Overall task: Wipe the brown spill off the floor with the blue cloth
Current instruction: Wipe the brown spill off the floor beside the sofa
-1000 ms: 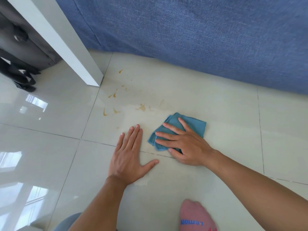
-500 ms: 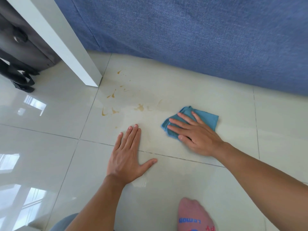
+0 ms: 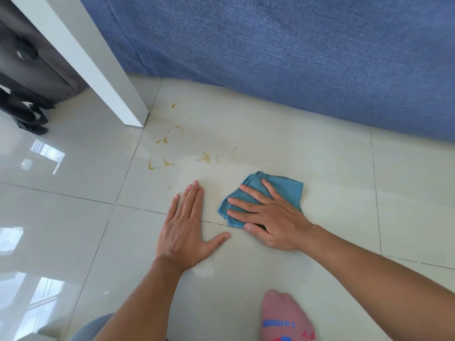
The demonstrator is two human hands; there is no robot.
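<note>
Two hands lie flat on the floor (image 3: 320,173): the right hand (image 3: 270,217) presses spread, straight fingers on the crumpled, folded blue cloth (image 3: 285,188), while the left hand (image 3: 184,230) rests open just beside it. Brown spill (image 3: 204,157) streaks and droplets lie beyond them, near a white furniture leg (image 3: 98,70).

Single head view, looking steeply down, close over floor (image 3: 246,279)

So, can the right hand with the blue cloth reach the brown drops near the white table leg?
Probably yes. The right hand presses the folded blue cloth flat on the glossy tile floor; only bare tile lies between it and the brown drops beside the white table leg.
</note>
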